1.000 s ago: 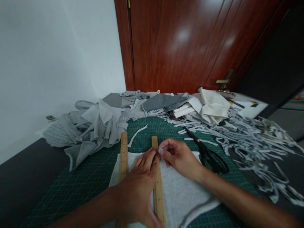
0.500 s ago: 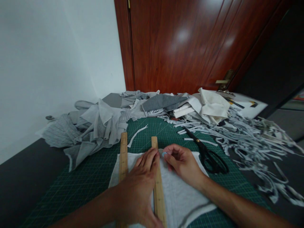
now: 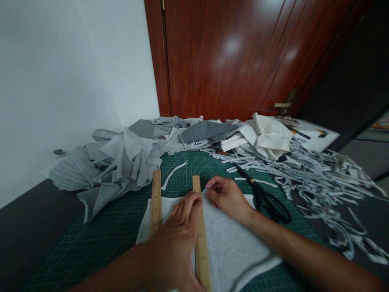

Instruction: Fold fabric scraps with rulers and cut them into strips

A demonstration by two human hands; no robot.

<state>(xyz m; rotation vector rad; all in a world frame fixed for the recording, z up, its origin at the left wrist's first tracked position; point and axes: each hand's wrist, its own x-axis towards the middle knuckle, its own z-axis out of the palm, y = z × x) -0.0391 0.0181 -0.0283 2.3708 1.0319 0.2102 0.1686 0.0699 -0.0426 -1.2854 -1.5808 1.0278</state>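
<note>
A green cutting mat [image 3: 100, 239] covers the dark table, with a heap of grey cloth [image 3: 121, 162] at its far left and a tangle of cut strips [image 3: 319, 178] and black scissors [image 3: 264, 198] to its right. On the mat lies a pale grey fabric piece [image 3: 231, 247] with two wooden rulers on it, the left ruler [image 3: 156, 202] apart from the right ruler [image 3: 199, 239]. The left hand [image 3: 178, 239] presses flat with fingers spread on the right ruler, while the right hand [image 3: 227, 196] pinches a small blue chalk [image 3: 205, 191] at the ruler's edge near the fabric's far end.

Left hand [image 3: 179, 239] presses ruler [image 3: 200, 239]; right hand [image 3: 226, 196] pinches chalk [image 3: 205, 190].
</note>
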